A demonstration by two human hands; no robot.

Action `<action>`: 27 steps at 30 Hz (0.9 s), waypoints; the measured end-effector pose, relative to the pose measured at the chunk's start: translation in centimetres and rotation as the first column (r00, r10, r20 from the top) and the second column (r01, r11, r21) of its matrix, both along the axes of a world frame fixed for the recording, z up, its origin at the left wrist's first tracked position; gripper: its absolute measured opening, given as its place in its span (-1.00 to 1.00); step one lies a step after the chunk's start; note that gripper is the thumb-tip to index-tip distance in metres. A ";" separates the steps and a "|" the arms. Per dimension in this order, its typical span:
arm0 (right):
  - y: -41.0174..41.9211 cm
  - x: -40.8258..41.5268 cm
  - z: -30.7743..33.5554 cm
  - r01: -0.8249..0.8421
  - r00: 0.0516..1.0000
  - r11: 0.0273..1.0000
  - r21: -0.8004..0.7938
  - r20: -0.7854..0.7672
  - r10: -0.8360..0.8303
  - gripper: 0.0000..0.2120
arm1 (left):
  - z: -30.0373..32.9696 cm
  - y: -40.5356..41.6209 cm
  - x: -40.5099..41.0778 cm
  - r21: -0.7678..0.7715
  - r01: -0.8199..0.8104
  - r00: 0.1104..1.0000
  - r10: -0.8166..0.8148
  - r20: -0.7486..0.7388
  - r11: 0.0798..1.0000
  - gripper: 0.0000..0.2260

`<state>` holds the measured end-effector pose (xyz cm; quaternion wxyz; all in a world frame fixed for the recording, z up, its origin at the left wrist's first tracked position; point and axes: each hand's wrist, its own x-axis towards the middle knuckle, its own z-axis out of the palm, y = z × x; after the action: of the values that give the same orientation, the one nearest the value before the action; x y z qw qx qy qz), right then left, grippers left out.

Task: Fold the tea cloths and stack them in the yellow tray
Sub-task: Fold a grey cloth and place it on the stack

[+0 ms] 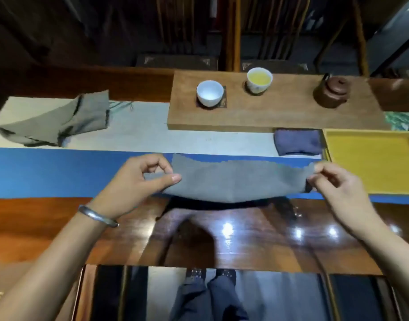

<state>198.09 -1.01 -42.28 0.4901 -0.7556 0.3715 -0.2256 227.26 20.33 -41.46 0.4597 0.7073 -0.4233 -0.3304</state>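
So both hands are up holding a grey tea cloth (233, 181) stretched out between them, just above the blue strip (48, 172) of the runner near the middle of the surface (37, 218). The left hand (138, 179) pinches the left end between thumb and curled fingers, and there's a silver bangle (97, 216) on that wrist. The right hand (337, 184) pinches the right end the same way, fingertips pressed together on the fabric. The cloth looks folded over lengthwise, sagging a bit in the middle, with a dark shadow under it on the glossy wood. The yellow tray (374, 163) sits on the right, just past the right hand, and nothing is inside the part I can see. Right beside its left edge there's a folded purple-blue cloth (298, 141) lying on the pale part of the runner. Another grey cloth (60, 121) is crumpled and unfolded way over on the far left. Further back is a wooden board (268, 117) with a white cup (210, 92) on a dark coaster, a second cup (259, 79) with yellowish tea in it, and a small brown clay teapot (331, 91) toward the right end.
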 end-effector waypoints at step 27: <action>-1.9 2.9 -13.8 0.145 0.908 0.988 -0.060 -0.389 -0.157 -0.88 | -15.8 -4.8 0.0 0.130 -0.447 0.885 0.417 0.207 0.885 -0.85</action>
<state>201.04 -2.96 -56.11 0.3756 -0.7617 0.5159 -0.1122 227.22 15.52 -57.23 0.4195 0.8474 -0.2625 -0.1922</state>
